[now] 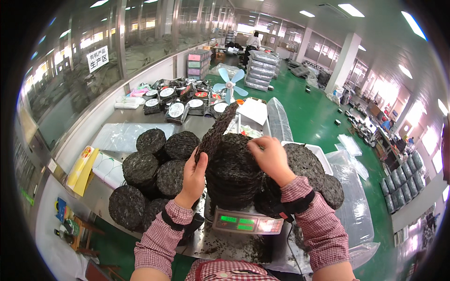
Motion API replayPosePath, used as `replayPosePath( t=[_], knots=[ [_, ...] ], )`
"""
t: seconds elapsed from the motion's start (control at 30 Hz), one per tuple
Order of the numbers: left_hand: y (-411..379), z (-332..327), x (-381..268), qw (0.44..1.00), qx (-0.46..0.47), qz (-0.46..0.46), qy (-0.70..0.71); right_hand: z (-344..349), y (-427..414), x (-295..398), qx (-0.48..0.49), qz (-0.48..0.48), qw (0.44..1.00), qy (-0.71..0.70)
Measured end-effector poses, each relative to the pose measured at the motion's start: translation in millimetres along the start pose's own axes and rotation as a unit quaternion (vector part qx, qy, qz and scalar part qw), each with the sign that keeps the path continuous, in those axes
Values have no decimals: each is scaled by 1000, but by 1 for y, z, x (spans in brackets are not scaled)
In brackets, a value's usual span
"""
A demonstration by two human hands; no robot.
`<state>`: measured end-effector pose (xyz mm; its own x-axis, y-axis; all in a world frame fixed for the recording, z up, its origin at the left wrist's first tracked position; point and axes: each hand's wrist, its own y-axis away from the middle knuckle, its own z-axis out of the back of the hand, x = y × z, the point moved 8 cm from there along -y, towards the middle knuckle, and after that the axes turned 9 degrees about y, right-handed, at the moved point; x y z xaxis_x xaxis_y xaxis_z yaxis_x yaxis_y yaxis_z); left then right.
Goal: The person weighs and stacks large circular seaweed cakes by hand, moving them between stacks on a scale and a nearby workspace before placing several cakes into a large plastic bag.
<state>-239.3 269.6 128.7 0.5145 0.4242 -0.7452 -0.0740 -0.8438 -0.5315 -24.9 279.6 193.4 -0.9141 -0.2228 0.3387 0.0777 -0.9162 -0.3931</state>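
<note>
My left hand grips a thin round cake of dried dark seaweed, held tilted on edge with the thumb towards me. Beside it, a tall stack of similar seaweed cakes stands on a digital scale with lit green displays. My right hand is at the upper right edge of that stack, its fingers curled together; whether a scrap is pinched between them is hidden. More seaweed stacks crowd the left side, and others stand to the right.
Packed black bags with round labels lie at the back, near a blue-bladed fan and an open white box. Seaweed crumbs litter the steel tabletop. A cable runs down from the scale. Clear plastic film lies right.
</note>
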Motion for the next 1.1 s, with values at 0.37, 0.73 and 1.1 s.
replayPosePath(
  t=[0.37,0.73,1.1],
  knots=[
    [-9,-53,-25,919,133,-118,-351,48,71,-56,-236,-54,922,-302],
    [88,-158,-36,812,284,-225,-458,54,462,-362,-257,-436,862,-36],
    [289,-202,220,775,468,293,-306,-98,546,-339,55,-387,903,178]
  ],
)
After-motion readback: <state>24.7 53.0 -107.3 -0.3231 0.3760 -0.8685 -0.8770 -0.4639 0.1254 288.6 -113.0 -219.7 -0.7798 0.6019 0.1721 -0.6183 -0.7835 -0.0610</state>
